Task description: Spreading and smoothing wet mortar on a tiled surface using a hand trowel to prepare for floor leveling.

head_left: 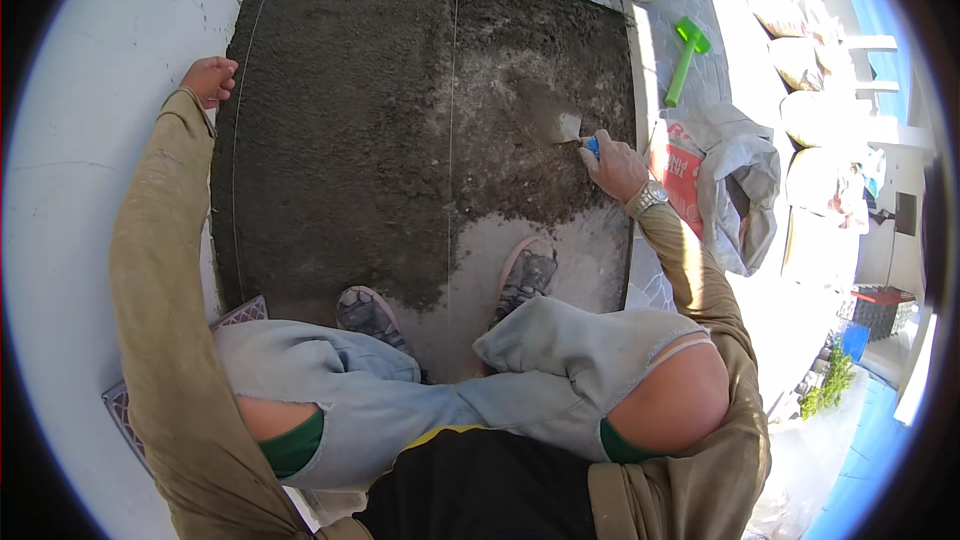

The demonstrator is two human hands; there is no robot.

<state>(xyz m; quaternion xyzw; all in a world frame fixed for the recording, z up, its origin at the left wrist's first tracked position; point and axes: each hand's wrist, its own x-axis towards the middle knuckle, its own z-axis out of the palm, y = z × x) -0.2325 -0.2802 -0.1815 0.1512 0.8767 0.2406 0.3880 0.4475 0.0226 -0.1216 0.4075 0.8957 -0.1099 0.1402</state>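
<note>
Head view: your right hand [617, 170] wraps the blue-handled trowel [568, 128], blade over the dark mortar [340, 120], right of the middle string [455, 70]; your left hand [210, 81] curls beside the white wall [110, 90], can't tell whether it pinches anything.

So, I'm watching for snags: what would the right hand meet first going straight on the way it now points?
With its trowel leading, the right hand would likely meet the dark mortar-like layer first; how high the trowel sits is unclear.
</note>
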